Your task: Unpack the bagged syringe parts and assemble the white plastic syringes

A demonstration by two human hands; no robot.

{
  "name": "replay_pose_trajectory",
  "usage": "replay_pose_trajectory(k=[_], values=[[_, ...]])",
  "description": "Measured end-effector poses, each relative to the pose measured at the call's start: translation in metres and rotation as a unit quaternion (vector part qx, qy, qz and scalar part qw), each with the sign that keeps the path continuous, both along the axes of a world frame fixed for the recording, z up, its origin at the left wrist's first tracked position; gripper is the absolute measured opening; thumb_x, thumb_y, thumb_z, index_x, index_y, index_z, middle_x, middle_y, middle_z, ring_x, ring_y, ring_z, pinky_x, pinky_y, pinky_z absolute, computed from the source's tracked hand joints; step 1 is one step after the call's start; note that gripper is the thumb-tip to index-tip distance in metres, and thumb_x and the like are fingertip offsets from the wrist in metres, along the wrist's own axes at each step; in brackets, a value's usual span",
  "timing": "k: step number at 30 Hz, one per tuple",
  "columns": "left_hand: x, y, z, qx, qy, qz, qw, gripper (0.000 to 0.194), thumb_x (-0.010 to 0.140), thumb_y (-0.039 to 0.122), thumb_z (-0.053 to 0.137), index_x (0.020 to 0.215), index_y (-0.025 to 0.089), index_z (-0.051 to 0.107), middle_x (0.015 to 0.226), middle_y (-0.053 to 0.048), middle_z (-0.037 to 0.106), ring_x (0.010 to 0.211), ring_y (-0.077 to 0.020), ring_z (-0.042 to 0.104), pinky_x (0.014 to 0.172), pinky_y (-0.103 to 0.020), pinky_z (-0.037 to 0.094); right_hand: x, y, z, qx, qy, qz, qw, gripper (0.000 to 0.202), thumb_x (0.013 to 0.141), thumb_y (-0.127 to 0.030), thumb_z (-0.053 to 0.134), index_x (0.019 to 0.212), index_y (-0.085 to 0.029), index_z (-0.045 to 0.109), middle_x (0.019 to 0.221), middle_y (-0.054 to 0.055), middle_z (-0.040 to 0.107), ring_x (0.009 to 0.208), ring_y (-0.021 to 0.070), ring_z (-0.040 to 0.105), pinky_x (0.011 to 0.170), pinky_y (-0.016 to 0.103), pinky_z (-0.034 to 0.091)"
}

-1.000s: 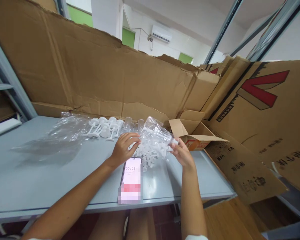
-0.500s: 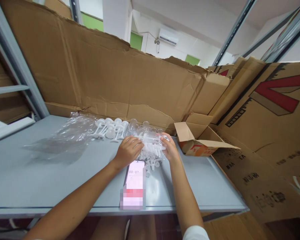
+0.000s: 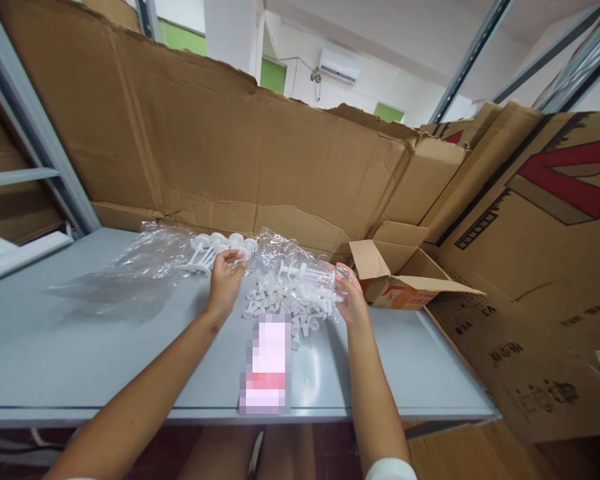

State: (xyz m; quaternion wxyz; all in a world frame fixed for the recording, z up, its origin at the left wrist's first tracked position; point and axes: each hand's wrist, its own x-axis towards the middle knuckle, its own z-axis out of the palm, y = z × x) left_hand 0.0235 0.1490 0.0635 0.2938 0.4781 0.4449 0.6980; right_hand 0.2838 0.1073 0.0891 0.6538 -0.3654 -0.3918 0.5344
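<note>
My right hand [image 3: 351, 297] grips the right end of a clear plastic bag [image 3: 280, 247]. A syringe with a printed scale [image 3: 307, 272] shows in or under the film, lying sideways. To the left, my left hand [image 3: 226, 283] has its fingers curled toward the thumb beside the bag's left side; whatever they pinch, if anything, is too small to make out. Just behind that hand lie several white plungers [image 3: 205, 248]. Below the bag, a heap of small white plastic parts [image 3: 267, 297] is spread on the table.
A phone [image 3: 265, 367], its screen blurred out, lies near the front edge of the grey table [image 3: 130, 360]. Another clear plastic bag [image 3: 145, 267] lies at left. An open cardboard box [image 3: 400, 293] stands at right, and a cardboard wall [image 3: 230, 153] runs along the back.
My left hand has moved left, away from the bag toward the plungers. My right hand has shifted slightly right with the bag, which now spreads wider, and more small white parts show.
</note>
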Motion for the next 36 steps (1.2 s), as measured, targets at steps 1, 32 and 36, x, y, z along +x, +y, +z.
replay_pose_trajectory(k=[1,32,36], values=[[-0.001,-0.002,0.001,0.044,0.069,0.036,0.996,0.03,0.072,0.025,0.056,0.101,0.019,0.049,0.107,-0.009,0.057,0.098,-0.0195,0.055,0.087,-0.036,0.042,0.0,0.0,0.0,0.003,0.003,0.001,1.0,0.036,0.062,-0.027,0.067,0.095,-0.027,0.052,0.102,0.001,0.065,0.082,0.0191,0.063,0.065,0.031,0.051],[-0.024,-0.013,0.028,-0.222,0.077,-0.456,0.858,0.036,0.07,0.035,0.062,0.104,0.021,0.063,0.111,-0.013,0.061,0.074,-0.0164,0.063,0.053,-0.022,0.049,0.005,-0.018,0.013,-0.013,-0.057,0.115,0.992,0.044,0.057,-0.031,0.069,0.097,-0.026,0.054,0.102,0.003,0.064,0.085,0.024,0.063,0.062,0.031,0.05],[-0.018,-0.021,0.03,-0.225,0.128,-0.503,0.825,0.044,0.065,0.033,0.066,0.107,0.023,0.062,0.111,-0.013,0.061,0.069,-0.018,0.063,0.05,-0.024,0.048,0.002,-0.021,0.015,-0.004,-0.044,0.134,0.99,0.042,0.056,-0.029,0.07,0.095,-0.027,0.056,0.1,0.003,0.065,0.089,0.0256,0.063,0.066,0.034,0.05]])
